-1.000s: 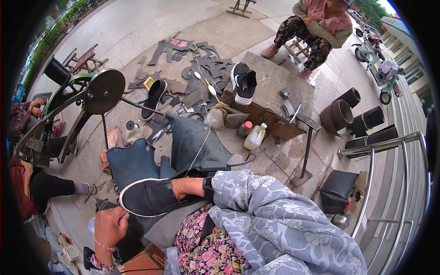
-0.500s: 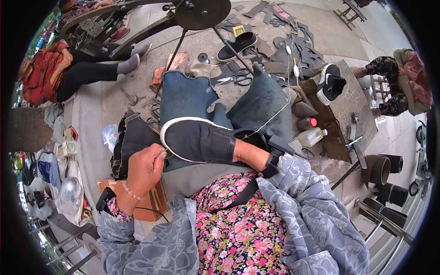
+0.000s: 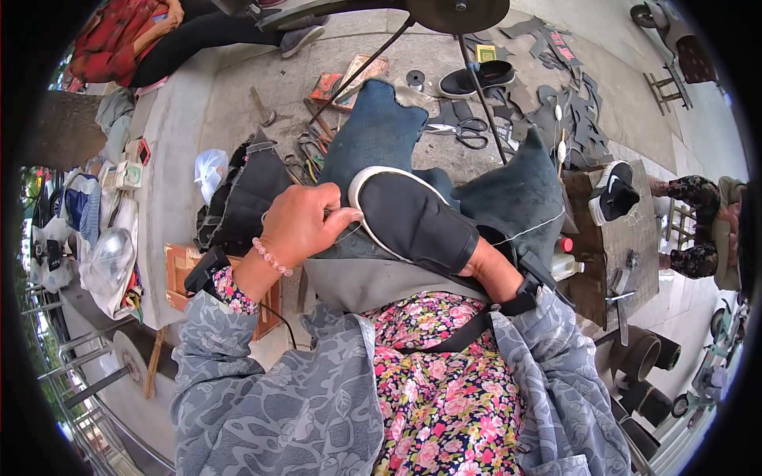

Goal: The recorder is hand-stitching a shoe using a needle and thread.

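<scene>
A black slip-on shoe (image 3: 413, 218) with a white sole edge lies over my lap, its toe to the left. My right hand (image 3: 494, 271) reaches inside the shoe through its opening and holds it from within; only the wrist shows, the fingers are hidden. Beside the toe, my left hand (image 3: 305, 222) is closed in a pinch, thumb and forefinger at the white edge. A thin strand, seemingly thread, shows at these fingertips. From the shoe's opening a white thread (image 3: 540, 228) runs off to the right across the blue-green cloth (image 3: 512, 186) covering my knees.
Scissors (image 3: 468, 131), another black shoe (image 3: 476, 79) and dark scraps (image 3: 559, 123) lie on the ground ahead. At right, a board (image 3: 627, 238) carries a black-and-white sneaker (image 3: 613, 193). A black bag (image 3: 242, 194) stands at left. Thin metal legs (image 3: 486, 103) rise in front. Other people sit nearby.
My view has shifted, so the scene sits differently. The shoe's toe now tilts further up, and my left hand has gone from a loose fist below the toe to a pinch at its edge.
</scene>
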The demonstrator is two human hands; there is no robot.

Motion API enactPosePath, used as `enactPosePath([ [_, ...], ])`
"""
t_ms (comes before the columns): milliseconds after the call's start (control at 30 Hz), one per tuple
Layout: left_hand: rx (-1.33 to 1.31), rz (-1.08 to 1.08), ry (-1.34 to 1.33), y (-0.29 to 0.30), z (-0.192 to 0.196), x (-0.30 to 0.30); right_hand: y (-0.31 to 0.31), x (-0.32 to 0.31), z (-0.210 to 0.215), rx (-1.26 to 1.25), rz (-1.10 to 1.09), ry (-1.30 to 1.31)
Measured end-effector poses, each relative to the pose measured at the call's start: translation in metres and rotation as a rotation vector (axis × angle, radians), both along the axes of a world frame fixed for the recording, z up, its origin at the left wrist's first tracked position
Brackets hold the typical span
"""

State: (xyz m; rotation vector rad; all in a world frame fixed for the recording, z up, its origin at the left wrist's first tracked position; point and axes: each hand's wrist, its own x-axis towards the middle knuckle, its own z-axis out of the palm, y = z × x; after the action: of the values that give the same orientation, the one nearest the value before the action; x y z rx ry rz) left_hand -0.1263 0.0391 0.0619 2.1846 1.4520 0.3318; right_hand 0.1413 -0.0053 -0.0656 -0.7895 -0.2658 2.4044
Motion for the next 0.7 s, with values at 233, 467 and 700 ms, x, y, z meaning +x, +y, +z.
enactPosePath([
  [233, 0.076, 0.068, 0.109, -0.002, -0.004, -0.008, -0.021, 0.026, 0.059, 0.453, 0.125, -0.517],
  [467, 0.030, -0.274, -0.231, -0.014, 0.005, -0.038, 0.008, 0.067, 0.156, 1.022, 0.309, -1.282],
  [700, 0.047, -0.238, 0.021, -0.026, 0.018, -0.027, 0.096, -0.068, 0.117, 1.665, 0.246, -0.891],
])
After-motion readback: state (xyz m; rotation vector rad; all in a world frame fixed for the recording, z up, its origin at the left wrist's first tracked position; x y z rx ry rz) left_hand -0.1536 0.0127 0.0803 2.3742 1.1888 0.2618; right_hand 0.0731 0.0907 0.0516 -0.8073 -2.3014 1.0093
